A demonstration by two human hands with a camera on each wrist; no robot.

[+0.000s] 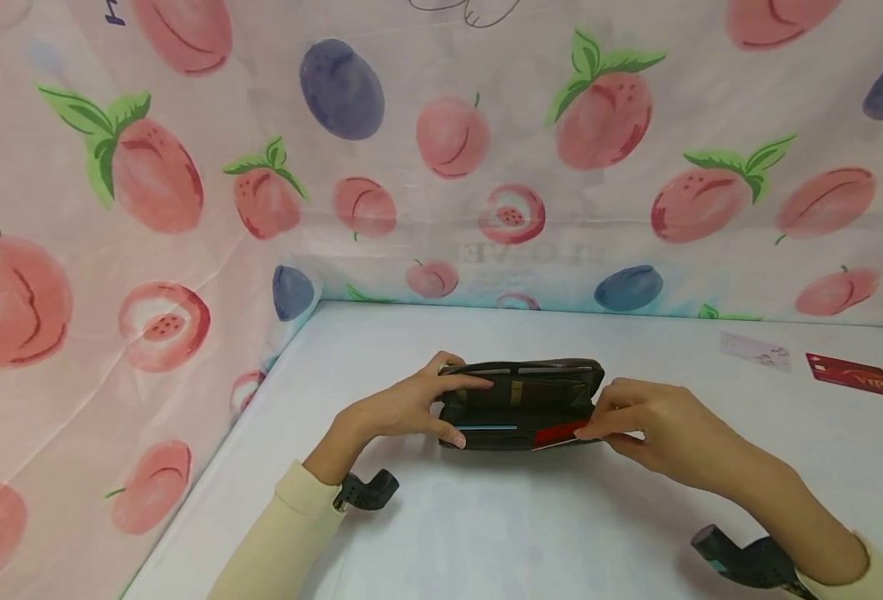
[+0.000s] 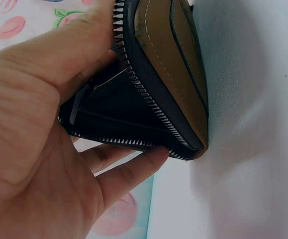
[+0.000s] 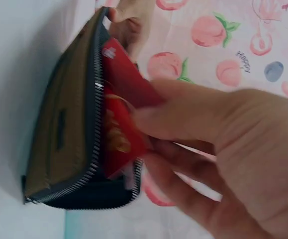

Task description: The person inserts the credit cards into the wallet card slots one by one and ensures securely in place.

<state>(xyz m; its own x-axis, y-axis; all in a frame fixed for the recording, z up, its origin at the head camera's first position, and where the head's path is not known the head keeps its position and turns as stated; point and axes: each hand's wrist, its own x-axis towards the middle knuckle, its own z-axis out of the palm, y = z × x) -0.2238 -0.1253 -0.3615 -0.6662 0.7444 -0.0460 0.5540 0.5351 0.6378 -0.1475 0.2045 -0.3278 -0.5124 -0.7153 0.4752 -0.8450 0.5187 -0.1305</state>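
Note:
A dark zip wallet (image 1: 561, 364) stands open on the white table, its outer side brown in the left wrist view. My left hand (image 1: 411, 404) grips the wallet's left end, thumb at the near edge and fingers over the far side. At the right end, my right hand (image 1: 659, 425) pinches a red card (image 3: 129, 79) partly inside the wallet. Beside it, in the right wrist view, another red piece with gold lettering (image 3: 116, 137) shows within the zip opening. A thin light-blue edge (image 1: 486, 427) shows along the wallet's near side.
On the table at the far right lie a red VIP card (image 1: 851, 374) and a pale patterned card (image 1: 755, 352). A fruit-printed cloth (image 1: 411, 75) rises behind the table (image 1: 441, 533) and along its left side. Each wrist wears a black camera.

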